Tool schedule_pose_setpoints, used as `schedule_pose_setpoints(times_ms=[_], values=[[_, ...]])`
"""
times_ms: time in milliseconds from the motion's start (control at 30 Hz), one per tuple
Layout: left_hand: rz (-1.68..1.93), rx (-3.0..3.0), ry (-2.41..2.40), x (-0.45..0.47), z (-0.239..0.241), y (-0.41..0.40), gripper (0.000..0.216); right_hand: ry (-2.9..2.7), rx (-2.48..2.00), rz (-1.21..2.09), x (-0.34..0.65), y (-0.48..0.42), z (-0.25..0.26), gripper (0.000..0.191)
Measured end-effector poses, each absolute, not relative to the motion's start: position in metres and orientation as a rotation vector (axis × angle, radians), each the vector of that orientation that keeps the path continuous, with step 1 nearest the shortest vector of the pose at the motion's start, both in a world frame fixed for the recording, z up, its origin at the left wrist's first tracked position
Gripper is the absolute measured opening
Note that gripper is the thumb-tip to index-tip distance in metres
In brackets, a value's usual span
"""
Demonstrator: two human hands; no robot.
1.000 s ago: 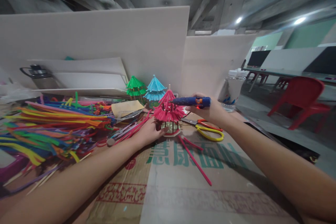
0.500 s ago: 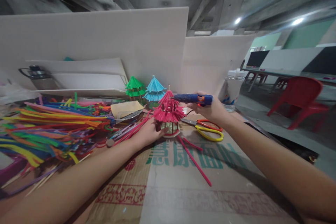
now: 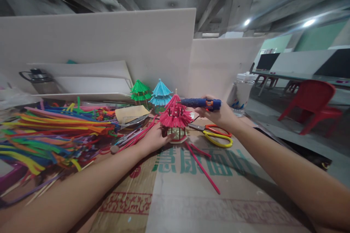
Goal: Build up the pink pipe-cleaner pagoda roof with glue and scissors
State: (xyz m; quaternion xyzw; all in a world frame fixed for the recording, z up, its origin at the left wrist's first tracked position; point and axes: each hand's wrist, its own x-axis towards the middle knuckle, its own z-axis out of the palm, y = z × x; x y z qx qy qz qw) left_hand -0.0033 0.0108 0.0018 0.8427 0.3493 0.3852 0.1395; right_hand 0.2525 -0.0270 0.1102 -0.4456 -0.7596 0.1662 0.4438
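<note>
A small pink two-tiered pavilion model (image 3: 176, 117) stands upright on the cardboard, a thin stick poking from its peak. My left hand (image 3: 157, 137) grips it low on the left side, by its base and posts. In my right hand (image 3: 216, 113) is a blue hot glue gun (image 3: 201, 103), held level, a small red light glowing beneath it. Its nozzle points left and meets the upper pink roof just below the peak; whether it touches, I cannot tell. Pink pipe cleaners (image 3: 203, 169) lie in front of the base. Scissors (image 3: 217, 135) with orange and yellow handles rest to the right.
Green (image 3: 140, 91) and blue (image 3: 160, 93) pavilion models stand behind. Bundles of coloured pipe cleaners (image 3: 60, 122) cover the left side. A clear bottle (image 3: 240, 93) is at back right, a dark-lidded bottle (image 3: 41, 80) at back left. White boards (image 3: 109, 47) rise behind; a red chair (image 3: 308, 102) stands beyond.
The glue gun's nozzle has dropped very slightly along the pink roof. My left hand still holds the model, and everything else stays in place.
</note>
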Motion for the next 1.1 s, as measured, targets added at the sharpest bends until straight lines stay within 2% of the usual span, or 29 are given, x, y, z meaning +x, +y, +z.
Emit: schedule_pose_setpoints(times_ms=[333,667,1100], values=[[1.124,2.431,1.008,-0.004,0.001,0.01,0.032,-1.849,-1.22,0.267,0.244,-0.032,0.113,0.045],[1.137,2.453,0.951,-0.004,0.003,0.01,0.036,-1.866,-1.28,0.256,0.245,-0.033,0.112,0.035],[1.096,2.445,1.011,-0.004,0.003,0.009,0.035,-1.947,-1.198,0.306,0.251,-0.033,0.11,0.036]])
